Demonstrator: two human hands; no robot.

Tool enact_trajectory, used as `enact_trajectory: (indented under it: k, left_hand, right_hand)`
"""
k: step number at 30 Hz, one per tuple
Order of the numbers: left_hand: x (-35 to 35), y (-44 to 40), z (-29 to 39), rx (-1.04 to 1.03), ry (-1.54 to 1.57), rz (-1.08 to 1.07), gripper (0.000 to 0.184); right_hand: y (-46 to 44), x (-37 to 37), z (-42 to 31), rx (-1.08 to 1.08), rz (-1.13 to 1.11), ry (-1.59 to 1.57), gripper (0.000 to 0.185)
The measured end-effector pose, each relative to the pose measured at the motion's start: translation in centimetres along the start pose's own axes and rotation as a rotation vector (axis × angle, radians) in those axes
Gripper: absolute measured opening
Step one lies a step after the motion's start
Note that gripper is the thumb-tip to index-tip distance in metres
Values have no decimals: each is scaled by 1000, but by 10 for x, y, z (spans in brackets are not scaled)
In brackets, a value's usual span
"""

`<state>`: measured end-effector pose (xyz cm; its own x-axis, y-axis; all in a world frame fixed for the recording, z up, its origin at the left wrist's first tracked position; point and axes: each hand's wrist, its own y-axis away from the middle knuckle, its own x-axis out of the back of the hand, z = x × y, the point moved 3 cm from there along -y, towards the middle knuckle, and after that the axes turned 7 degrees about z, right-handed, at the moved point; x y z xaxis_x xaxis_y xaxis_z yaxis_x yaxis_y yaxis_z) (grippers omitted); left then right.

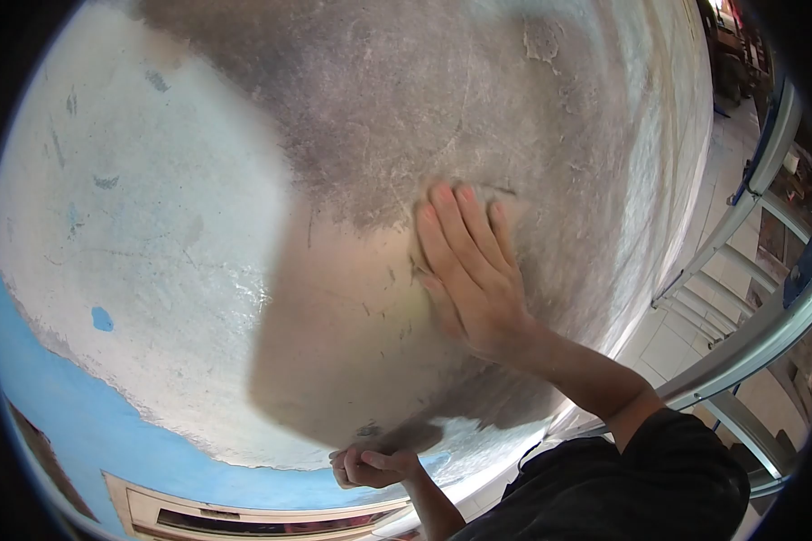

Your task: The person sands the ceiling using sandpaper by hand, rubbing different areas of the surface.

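Note:
A large wall surface (198, 180) with pale, grey and brownish patches fills most of the head view. My right hand (474, 275) lies flat against it, fingers stretched upward and slightly apart, thumb out to the left. A thin dark edge (501, 189) shows beside its fingertips; I cannot tell whether a thin sheet lies beneath the palm. Lower down, my left hand (370, 467) is closed, its fingers curled near the border of pale plaster and blue paint. Whatever it may hold is hidden. A black sleeve (677, 460) covers my upper right arm.
Blue paint (180, 455) borders the plaster at lower left, with a light-framed opening (244, 523) below. A metal ladder (740, 361) stands at right over pale floor tiles (654, 343). Dark clutter (740, 63) sits at the far upper right.

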<state>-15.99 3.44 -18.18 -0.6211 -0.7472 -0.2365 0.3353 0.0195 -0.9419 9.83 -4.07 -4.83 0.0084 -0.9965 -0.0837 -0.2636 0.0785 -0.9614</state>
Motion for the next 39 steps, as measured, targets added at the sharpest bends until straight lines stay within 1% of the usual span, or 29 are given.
enact_trajectory:
  k: [1, 4, 6, 9, 10, 11, 16, 18, 22, 25, 28, 32, 34, 37, 39]
  left_hand:
    - [-1, 1, 0, -15, 0, -10, 24]
    - [-4, 1, 2, -66, 5, -32, 31]
    - [-5, -4, 4, -107, -5, -30, 39]
    - [-3, -5, 0, -131, -50, -99, 46]
    - [-5, -4, 0, -138, -60, -87, 47]
    - [-5, -3, -1, -149, -73, -82, 47]
    - [-2, -4, 1, -198, -120, -100, 45]
    - [-1, -4, 2, -176, -112, -112, 43]
    - [-2, -4, 0, -191, -149, -98, 45]
    - [1, -5, -1, -189, -118, -92, 45]
    - [-2, -5, 1, -206, -104, -92, 44]
    - [-2, -9, 3, -235, -118, -95, 43]
    - [-2, -8, 6, -223, -133, -96, 43]
    - [0, -7, 3, -199, -142, -97, 43]
    - [-1, -5, 1, -192, -150, -100, 43]
  right_hand:
    - [-11, -3, -3, 0, 51, 3, 45]
    - [-23, -6, -8, 18, 38, -6, 45]
    - [1, -1, -4, -35, -44, -16, 45]
    - [43, 8, 2, -91, -134, 1, 46]
    - [48, 7, 5, -105, -155, 12, 46]
    - [47, 5, 9, -85, -117, 8, 46]
    - [-29, 1, 20, -76, 48, 41, 47]
    - [-17, 0, 16, -105, 18, 31, 47]
    - [47, 3, 0, -154, -99, -15, 47]
    - [32, 1, 11, -37, -96, 47, 47]
    - [-22, 5, 20, -67, -11, -1, 47]
    - [-14, 3, 10, -105, -45, 6, 48]
    - [25, 2, -3, -121, -137, -20, 49]
    - [39, 1, -2, -17, -148, 2, 49]
    - [17, 1, 5, -7, -113, -28, 50]
